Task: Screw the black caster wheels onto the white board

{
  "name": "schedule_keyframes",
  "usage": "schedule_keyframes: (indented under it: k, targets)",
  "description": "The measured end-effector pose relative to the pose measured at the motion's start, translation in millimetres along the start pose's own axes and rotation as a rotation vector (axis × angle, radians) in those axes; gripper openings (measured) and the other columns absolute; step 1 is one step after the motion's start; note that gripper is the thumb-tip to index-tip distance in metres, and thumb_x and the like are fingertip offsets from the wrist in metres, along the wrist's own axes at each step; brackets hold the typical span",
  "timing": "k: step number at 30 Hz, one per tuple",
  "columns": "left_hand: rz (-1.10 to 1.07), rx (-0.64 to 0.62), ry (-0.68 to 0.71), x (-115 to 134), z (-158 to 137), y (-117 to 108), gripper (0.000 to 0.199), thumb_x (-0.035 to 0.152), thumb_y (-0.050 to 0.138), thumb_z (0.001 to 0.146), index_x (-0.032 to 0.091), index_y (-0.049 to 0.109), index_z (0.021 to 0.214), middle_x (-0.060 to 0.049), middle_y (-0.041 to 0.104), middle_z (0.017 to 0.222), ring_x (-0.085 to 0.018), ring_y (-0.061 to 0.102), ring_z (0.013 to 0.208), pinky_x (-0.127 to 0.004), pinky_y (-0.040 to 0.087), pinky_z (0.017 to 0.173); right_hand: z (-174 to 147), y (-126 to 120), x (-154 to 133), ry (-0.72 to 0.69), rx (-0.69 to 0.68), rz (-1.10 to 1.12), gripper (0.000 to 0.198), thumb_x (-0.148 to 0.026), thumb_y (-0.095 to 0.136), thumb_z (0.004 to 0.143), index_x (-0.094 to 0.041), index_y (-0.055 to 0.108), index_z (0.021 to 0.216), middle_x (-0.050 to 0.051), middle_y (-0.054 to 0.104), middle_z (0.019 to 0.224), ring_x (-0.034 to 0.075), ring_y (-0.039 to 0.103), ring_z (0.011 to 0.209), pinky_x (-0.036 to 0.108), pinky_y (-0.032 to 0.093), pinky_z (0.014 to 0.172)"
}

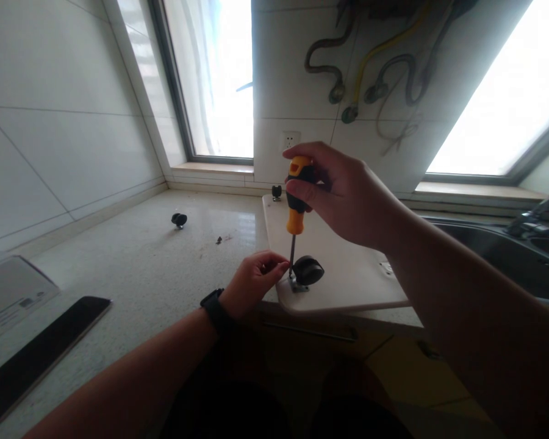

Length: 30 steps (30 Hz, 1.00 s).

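Screwdriver (295,224) tip: too small to tell if it sits in a screw
Left hand (252,281): anything between its fingertips too small to tell
White board (348,259): right end hidden behind the right forearm (452,274)
Sink (489,244): cut off at right
Box (9,296): cut off at left, print unreadable

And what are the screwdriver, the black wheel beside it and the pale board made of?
Screwdriver: smooth yellow-and-black handle, likely plastic; the thin grey shaft suggests metal.
Black wheel: dark, smooth, softly sheened, so probably plastic; its mounting plate gleams like metal.
Pale board: light, smooth, even surface; plastic or coated wood, can't tell.
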<state>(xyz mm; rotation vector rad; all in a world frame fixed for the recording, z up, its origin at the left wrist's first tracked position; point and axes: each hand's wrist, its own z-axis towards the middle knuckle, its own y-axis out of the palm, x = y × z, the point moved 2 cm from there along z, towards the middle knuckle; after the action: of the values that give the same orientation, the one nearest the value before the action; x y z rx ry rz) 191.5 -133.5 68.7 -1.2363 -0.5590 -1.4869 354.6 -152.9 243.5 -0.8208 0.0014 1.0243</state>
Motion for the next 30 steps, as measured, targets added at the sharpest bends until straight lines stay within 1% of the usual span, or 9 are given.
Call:
schedule_keyframes:
  k: [6, 13, 17, 19, 22, 25, 30]
  targets:
    - [0.006, 0.001, -0.002, 1, 0, -1, 0.025, 0.040, 0.065, 0.092, 0.016, 0.073, 0.094, -0.002, 0.065, 0.080, -0.014, 0.053, 0.071, -0.028, 0.043, 0.066, 7, 4, 1, 0.011, -0.029, 0.061, 0.037, -0.038, 0.066, 0.090, -0.025, 0.063, 0.125, 0.004, 0.063, 0.092, 0.020, 0.059, 0.082, 0.037, 0.052, 0.071]
    - [-0.001, 0.003, -0.009, -1, 0, -1, 0.024, 0.038, 0.064, 0.093, 0.016, 0.072, 0.094, -0.003, 0.066, 0.081, -0.014, 0.055, 0.072, -0.029, 0.044, 0.069, 19, 14, -1, -0.022, -0.092, 0.064, 0.032, -0.033, 0.064, 0.091, -0.024, 0.064, 0.122, 0.004, 0.064, 0.095, 0.019, 0.059, 0.086, 0.036, 0.051, 0.076]
    - [-0.060, -0.044, -0.017, 3, -1, 0, 0.020, 0.030, 0.058, 0.093, 0.015, 0.070, 0.098, -0.005, 0.068, 0.089, -0.016, 0.057, 0.080, -0.031, 0.045, 0.074, 23, 16, -5, -0.050, -0.114, 0.063, 0.030, -0.031, 0.064, 0.091, -0.024, 0.064, 0.120, 0.004, 0.064, 0.097, 0.018, 0.057, 0.086, 0.037, 0.049, 0.079]
    - [-0.056, -0.068, -0.005, 5, -1, 0, 0.021, 0.026, 0.055, 0.092, 0.015, 0.071, 0.100, -0.005, 0.067, 0.092, -0.017, 0.057, 0.084, -0.032, 0.045, 0.077, 23, 15, -7, -0.056, -0.123, 0.065, 0.030, -0.031, 0.064, 0.091, -0.023, 0.064, 0.120, 0.004, 0.064, 0.097, 0.018, 0.057, 0.086, 0.037, 0.048, 0.079]
    - [-0.042, -0.088, 0.013, 7, 0, -1, 0.024, 0.021, 0.051, 0.090, 0.016, 0.071, 0.104, -0.004, 0.065, 0.090, -0.017, 0.056, 0.082, -0.033, 0.045, 0.078, 22, 15, -7, -0.040, -0.134, 0.077, 0.031, -0.032, 0.063, 0.091, -0.024, 0.063, 0.121, 0.004, 0.064, 0.097, 0.018, 0.057, 0.087, 0.036, 0.048, 0.078]
    - [-0.041, -0.111, 0.023, 8, 0, -1, 0.028, 0.019, 0.050, 0.089, 0.016, 0.071, 0.106, -0.004, 0.064, 0.091, -0.017, 0.056, 0.082, -0.033, 0.045, 0.077, 20, 15, -7, -0.025, -0.125, 0.080, 0.030, -0.033, 0.063, 0.091, -0.025, 0.063, 0.121, 0.003, 0.063, 0.096, 0.019, 0.057, 0.087, 0.035, 0.049, 0.078]
    - [-0.022, -0.099, 0.030, 8, 0, -1, 0.028, 0.018, 0.049, 0.090, 0.017, 0.071, 0.107, -0.006, 0.067, 0.097, -0.019, 0.059, 0.089, -0.035, 0.046, 0.081, 19, 15, -4, -0.022, -0.114, 0.080, 0.031, -0.032, 0.063, 0.091, -0.025, 0.063, 0.122, 0.004, 0.063, 0.096, 0.019, 0.058, 0.087, 0.036, 0.050, 0.077]
